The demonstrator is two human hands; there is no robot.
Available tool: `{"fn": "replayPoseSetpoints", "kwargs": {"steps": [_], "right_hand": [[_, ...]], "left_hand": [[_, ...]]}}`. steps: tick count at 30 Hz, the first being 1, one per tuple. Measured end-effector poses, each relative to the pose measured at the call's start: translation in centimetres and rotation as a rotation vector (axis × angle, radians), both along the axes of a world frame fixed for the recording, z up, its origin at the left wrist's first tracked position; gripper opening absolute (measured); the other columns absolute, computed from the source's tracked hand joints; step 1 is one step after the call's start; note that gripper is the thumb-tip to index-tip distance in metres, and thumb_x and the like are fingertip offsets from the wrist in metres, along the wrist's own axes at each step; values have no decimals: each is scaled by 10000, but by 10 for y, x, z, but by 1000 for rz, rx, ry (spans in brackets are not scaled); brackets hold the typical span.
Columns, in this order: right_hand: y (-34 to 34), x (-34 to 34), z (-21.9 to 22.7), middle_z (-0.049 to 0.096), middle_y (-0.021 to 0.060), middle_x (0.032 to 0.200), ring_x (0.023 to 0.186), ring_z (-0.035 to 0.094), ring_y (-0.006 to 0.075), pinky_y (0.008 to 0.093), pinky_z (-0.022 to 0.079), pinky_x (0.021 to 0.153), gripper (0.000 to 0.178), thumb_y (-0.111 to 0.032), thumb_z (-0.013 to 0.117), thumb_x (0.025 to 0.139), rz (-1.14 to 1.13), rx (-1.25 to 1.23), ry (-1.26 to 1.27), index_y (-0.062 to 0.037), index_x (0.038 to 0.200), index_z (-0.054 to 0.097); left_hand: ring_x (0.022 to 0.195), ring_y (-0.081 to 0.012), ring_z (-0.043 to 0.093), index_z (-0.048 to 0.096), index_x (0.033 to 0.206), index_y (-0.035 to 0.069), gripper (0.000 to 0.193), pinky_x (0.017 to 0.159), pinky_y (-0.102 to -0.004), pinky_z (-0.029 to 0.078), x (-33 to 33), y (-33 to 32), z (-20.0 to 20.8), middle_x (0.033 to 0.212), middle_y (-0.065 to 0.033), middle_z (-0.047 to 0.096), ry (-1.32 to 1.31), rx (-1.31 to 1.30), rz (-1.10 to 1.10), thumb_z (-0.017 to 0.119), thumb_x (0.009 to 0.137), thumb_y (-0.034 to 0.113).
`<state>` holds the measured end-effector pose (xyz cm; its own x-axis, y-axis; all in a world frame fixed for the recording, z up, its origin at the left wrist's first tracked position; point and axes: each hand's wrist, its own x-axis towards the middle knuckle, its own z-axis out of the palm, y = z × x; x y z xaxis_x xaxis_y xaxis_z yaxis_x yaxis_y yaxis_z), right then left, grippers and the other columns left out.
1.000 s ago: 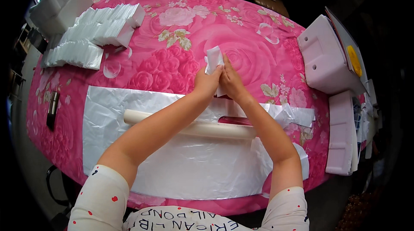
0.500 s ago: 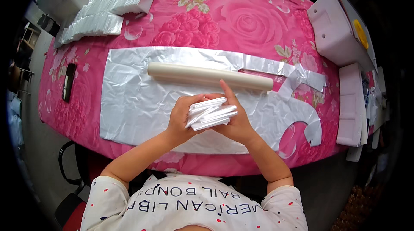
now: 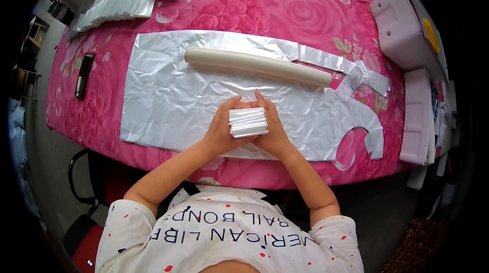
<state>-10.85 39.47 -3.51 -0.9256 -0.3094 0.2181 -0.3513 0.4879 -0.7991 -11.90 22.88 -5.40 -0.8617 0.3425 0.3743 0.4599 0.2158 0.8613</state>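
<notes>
Between my two palms sits a neat stack of thin white flat packets (image 3: 248, 122), its edges facing up toward me. My left hand (image 3: 219, 130) is closed along the stack's left side. My right hand (image 3: 276, 131) presses its right side, with fingers pointing away from me. Both are held over a crinkled silvery sheet (image 3: 158, 105), which has a curved cut-out and strap-like strips at its right end. Beyond my fingers a long cream tube (image 3: 260, 66) lies across that sheet.
Under everything is a pink rose-patterned tablecloth (image 3: 300, 8). Rows of similar white packets (image 3: 122, 5) stand at the far left. A dark, narrow object (image 3: 84, 76) lies near the left edge. White foam boxes (image 3: 402, 21) line the right side. A red-seated chair (image 3: 89, 245) is at lower left.
The packets, fanned and uneven before, are now squared into an even stack. My hands have drawn closer around it. The whole view has shifted, so the table appears higher.
</notes>
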Motion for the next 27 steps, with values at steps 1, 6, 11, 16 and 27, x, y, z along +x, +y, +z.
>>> {"fn": "replayPoseSetpoints", "kwargs": {"steps": [1, 6, 11, 16, 27], "right_hand": [[1, 0, -2, 504, 125, 1233, 1137, 419, 323, 426, 273, 1033, 1069, -137, 790, 589, 6, 55, 20, -9, 1419, 127], [7, -3, 25, 507, 142, 1210, 1185, 390, 325, 422, 268, 1038, 1037, -132, 776, 589, -40, -34, -8, -15, 1413, 158], [8, -17, 74, 511, 127, 1215, 1200, 394, 304, 428, 270, 1045, 973, -83, 718, 612, 118, 70, 151, -69, 1424, 180], [2, -20, 37, 551, 93, 1059, 1025, 493, 309, 404, 328, 991, 938, -19, 668, 589, 67, -99, -253, -62, 1412, 221], [-1, -16, 12, 580, 67, 1091, 1032, 504, 274, 371, 375, 933, 976, -37, 751, 574, 44, -142, -122, -65, 1406, 241]], "left_hand": [[1050, -319, 505, 310, 1309, 29, 892, 895, -398, 412, 2, -1, -5, 1121, -159, 513, 0, -40, 13, 813, 584, 155], [955, -321, 531, 352, 1278, 22, 769, 874, -414, 418, -3, -3, 22, 1015, -145, 545, 117, -236, 70, 750, 623, 85], [793, -264, 558, 249, 1358, -24, 854, 892, -409, 399, -16, -11, 73, 794, -96, 560, 254, -629, -21, 688, 627, 23], [948, -260, 560, 133, 1405, -23, 1039, 945, -410, 367, -22, -7, 79, 1081, -124, 573, 58, -899, -108, 770, 593, 100], [1154, -356, 436, 258, 1348, 45, 926, 969, -412, 361, -3, -25, 25, 1270, -172, 437, -65, -96, -63, 795, 598, 128]]}}
